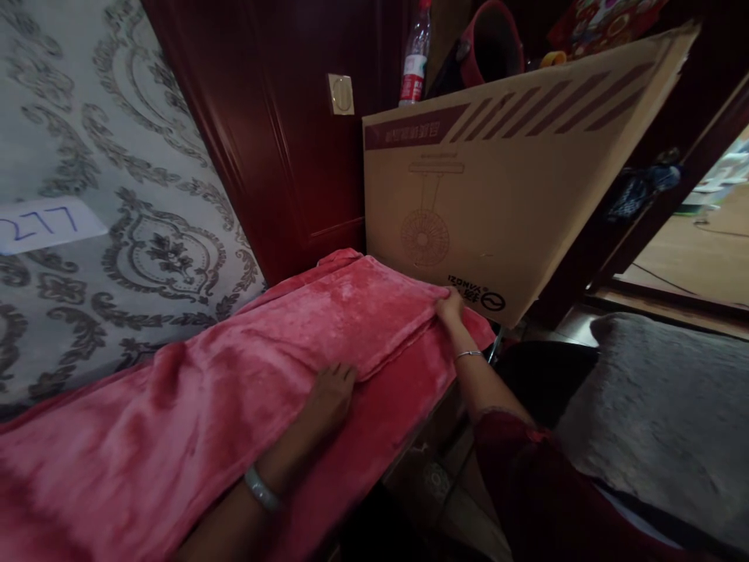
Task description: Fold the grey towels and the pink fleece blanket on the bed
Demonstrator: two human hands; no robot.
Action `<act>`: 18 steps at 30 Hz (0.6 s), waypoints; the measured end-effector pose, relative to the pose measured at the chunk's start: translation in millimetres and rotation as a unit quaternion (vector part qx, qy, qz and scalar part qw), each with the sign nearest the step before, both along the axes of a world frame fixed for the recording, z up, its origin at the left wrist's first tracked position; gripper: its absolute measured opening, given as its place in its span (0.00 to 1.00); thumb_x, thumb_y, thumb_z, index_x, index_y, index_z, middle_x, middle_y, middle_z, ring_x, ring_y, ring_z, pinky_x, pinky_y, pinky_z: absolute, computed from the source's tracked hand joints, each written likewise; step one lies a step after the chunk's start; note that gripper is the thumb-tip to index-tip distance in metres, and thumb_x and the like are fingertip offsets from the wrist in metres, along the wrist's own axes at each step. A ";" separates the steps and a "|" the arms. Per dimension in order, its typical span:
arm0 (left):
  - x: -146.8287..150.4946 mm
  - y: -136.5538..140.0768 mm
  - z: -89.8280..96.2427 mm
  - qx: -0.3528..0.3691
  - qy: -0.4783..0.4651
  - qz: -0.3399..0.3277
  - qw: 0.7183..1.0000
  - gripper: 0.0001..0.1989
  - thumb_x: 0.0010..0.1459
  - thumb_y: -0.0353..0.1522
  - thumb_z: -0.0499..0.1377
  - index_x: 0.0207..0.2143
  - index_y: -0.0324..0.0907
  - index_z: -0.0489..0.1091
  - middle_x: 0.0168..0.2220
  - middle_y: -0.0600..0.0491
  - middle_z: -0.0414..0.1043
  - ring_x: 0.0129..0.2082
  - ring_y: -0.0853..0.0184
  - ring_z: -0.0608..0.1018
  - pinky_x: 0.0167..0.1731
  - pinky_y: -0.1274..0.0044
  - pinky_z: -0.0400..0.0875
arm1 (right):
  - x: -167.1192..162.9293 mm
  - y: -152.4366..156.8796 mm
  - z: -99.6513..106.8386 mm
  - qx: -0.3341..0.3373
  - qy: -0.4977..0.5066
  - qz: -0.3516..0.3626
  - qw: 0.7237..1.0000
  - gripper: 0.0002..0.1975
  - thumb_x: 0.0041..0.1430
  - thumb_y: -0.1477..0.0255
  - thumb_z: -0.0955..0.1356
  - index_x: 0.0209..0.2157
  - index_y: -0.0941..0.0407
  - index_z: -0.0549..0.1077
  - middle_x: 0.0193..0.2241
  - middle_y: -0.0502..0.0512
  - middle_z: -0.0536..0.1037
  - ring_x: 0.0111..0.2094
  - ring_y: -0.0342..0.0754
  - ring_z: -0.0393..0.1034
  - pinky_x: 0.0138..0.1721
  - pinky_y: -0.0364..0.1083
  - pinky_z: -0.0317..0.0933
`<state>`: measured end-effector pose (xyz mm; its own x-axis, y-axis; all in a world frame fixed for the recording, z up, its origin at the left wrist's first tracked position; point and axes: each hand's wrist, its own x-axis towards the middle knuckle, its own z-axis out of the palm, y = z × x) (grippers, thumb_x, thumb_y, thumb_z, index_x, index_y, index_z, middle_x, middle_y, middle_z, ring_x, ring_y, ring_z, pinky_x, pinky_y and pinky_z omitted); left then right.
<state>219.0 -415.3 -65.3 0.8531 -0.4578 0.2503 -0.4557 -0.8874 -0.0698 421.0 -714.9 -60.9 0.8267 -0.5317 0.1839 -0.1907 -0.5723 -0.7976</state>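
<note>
A pink plush blanket lies folded in layers over a long raised surface. My right hand is closed on the far right corner of its upper layer, close to a cardboard box. At the near edge of that same layer, my left hand rests with curled fingers gripping the fabric; its thumb is hidden. Beneath both hands, a lower pink layer shows along the near side. Wrinkles bunch the cloth toward the left.
Patterned wallpaper and a dark red panel border the far side. A plastic bottle stands behind the box top. To the right are a grey fuzzy cover and a doorway.
</note>
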 end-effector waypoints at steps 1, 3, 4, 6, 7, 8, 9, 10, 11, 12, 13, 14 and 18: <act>1.5 -0.4 2.5 -0.009 -0.012 -0.003 1.000 0.18 0.58 0.20 0.50 0.47 0.38 0.71 0.42 0.45 0.74 0.43 0.58 0.74 0.45 0.66 0.70 | 1.9 -3.0 0.8 0.000 -0.021 -0.007 1.000 0.21 0.54 0.78 0.61 0.50 0.60 0.73 0.43 0.60 0.78 0.45 0.52 0.72 0.50 0.48 0.64; 3.1 -4.5 7.5 -0.027 -0.042 -0.018 0.999 0.19 0.58 0.19 0.49 0.49 0.39 0.71 0.41 0.46 0.74 0.43 0.59 0.74 0.45 0.67 0.70 | 3.5 -9.8 0.2 -0.002 -0.057 -0.028 0.998 0.23 0.55 0.78 0.60 0.52 0.60 0.71 0.47 0.61 0.76 0.48 0.52 0.70 0.53 0.48 0.62; 3.0 -8.3 8.7 -0.029 -0.050 -0.030 0.998 0.20 0.59 0.19 0.49 0.50 0.39 0.70 0.41 0.46 0.74 0.43 0.59 0.74 0.46 0.67 0.70 | 3.0 -13.3 -1.9 -0.003 -0.069 -0.039 0.997 0.23 0.55 0.78 0.59 0.52 0.60 0.71 0.48 0.62 0.75 0.49 0.52 0.69 0.54 0.48 0.61; 1.1 -18.4 6.6 -0.006 -0.037 -0.055 0.998 0.18 0.59 0.20 0.50 0.49 0.39 0.70 0.42 0.47 0.74 0.43 0.59 0.74 0.45 0.67 0.71 | -0.6 -19.4 -10.2 -0.002 -0.078 -0.059 0.995 0.23 0.55 0.77 0.60 0.52 0.61 0.71 0.48 0.64 0.74 0.48 0.53 0.68 0.53 0.49 0.61; -0.6 -23.6 3.3 0.014 -0.018 -0.062 0.998 0.17 0.60 0.20 0.51 0.47 0.39 0.71 0.41 0.47 0.74 0.43 0.59 0.74 0.44 0.68 0.71 | -3.1 -21.8 -16.0 0.000 -0.076 -0.067 0.995 0.23 0.54 0.77 0.60 0.51 0.61 0.71 0.46 0.64 0.74 0.47 0.53 0.69 0.52 0.50 0.62; -2.4 -28.2 -1.0 0.033 0.000 -0.061 0.998 0.16 0.60 0.20 0.51 0.46 0.39 0.71 0.41 0.47 0.74 0.42 0.59 0.74 0.43 0.68 0.71 | -5.6 -23.6 -22.3 0.001 -0.073 -0.072 0.995 0.22 0.53 0.76 0.61 0.50 0.61 0.72 0.45 0.64 0.74 0.46 0.54 0.69 0.51 0.50 0.63; -4.2 -31.8 -5.7 0.048 0.013 -0.056 0.997 0.15 0.61 0.20 0.51 0.46 0.39 0.71 0.41 0.47 0.74 0.42 0.59 0.75 0.41 0.68 0.72 | -7.8 -25.1 -28.5 0.001 -0.069 -0.075 0.995 0.21 0.53 0.76 0.62 0.49 0.60 0.72 0.44 0.64 0.75 0.45 0.54 0.70 0.50 0.50 0.64; -6.0 -34.2 -10.2 0.059 0.019 -0.049 0.997 0.14 0.61 0.20 0.52 0.46 0.39 0.71 0.41 0.47 0.74 0.42 0.59 0.75 0.40 0.68 0.72 | -9.4 -26.2 -34.2 -0.001 -0.067 -0.077 0.995 0.21 0.52 0.76 0.62 0.48 0.60 0.72 0.43 0.63 0.75 0.44 0.54 0.70 0.49 0.50 0.64; -7.8 -35.5 -13.9 0.064 0.018 -0.043 0.997 0.14 0.61 0.21 0.52 0.47 0.39 0.71 0.42 0.46 0.74 0.42 0.58 0.75 0.40 0.67 0.72 | -10.3 -27.0 -38.9 -0.003 -0.065 -0.079 0.995 0.20 0.52 0.75 0.63 0.48 0.60 0.72 0.43 0.63 0.75 0.44 0.54 0.70 0.48 0.49 0.64; -9.5 -35.8 -16.6 0.065 0.015 -0.040 0.997 0.14 0.61 0.21 0.53 0.48 0.38 0.70 0.43 0.46 0.75 0.42 0.58 0.75 0.41 0.67 0.72 | -10.6 -27.6 -42.6 -0.006 -0.065 -0.081 0.995 0.20 0.53 0.75 0.63 0.48 0.59 0.72 0.43 0.63 0.75 0.44 0.54 0.70 0.47 0.49 0.65; -11.2 -35.5 -18.2 0.063 0.010 -0.039 0.997 0.14 0.62 0.21 0.53 0.49 0.38 0.70 0.44 0.46 0.75 0.43 0.58 0.75 0.41 0.67 0.73 | -10.4 -28.1 -45.2 -0.008 -0.064 -0.083 0.994 0.20 0.53 0.74 0.63 0.48 0.59 0.72 0.43 0.63 0.75 0.44 0.54 0.71 0.47 0.48 0.65; -13.0 -34.9 -18.9 0.058 0.005 -0.041 0.997 0.15 0.62 0.22 0.53 0.49 0.38 0.70 0.44 0.46 0.75 0.43 0.58 0.75 0.41 0.67 0.73 | -10.0 -28.4 -46.9 -0.009 -0.062 -0.086 0.994 0.20 0.53 0.74 0.63 0.48 0.58 0.72 0.44 0.63 0.75 0.44 0.54 0.71 0.46 0.49 0.65; -22.7 -32.5 -18.0 0.021 -0.013 -0.049 0.999 0.18 0.63 0.22 0.52 0.55 0.38 0.67 0.49 0.45 0.74 0.47 0.58 0.75 0.46 0.67 0.73 | -10.9 -29.5 -49.4 -0.016 -0.060 -0.091 0.994 0.20 0.53 0.73 0.63 0.49 0.57 0.71 0.44 0.63 0.75 0.45 0.56 0.72 0.47 0.51 0.66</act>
<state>196.4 -447.9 -83.3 0.7974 -0.5489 0.2507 -0.5374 -0.8349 -0.1187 410.1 -744.5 -110.3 0.6882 -0.6632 0.2941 -0.1981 -0.5618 -0.8032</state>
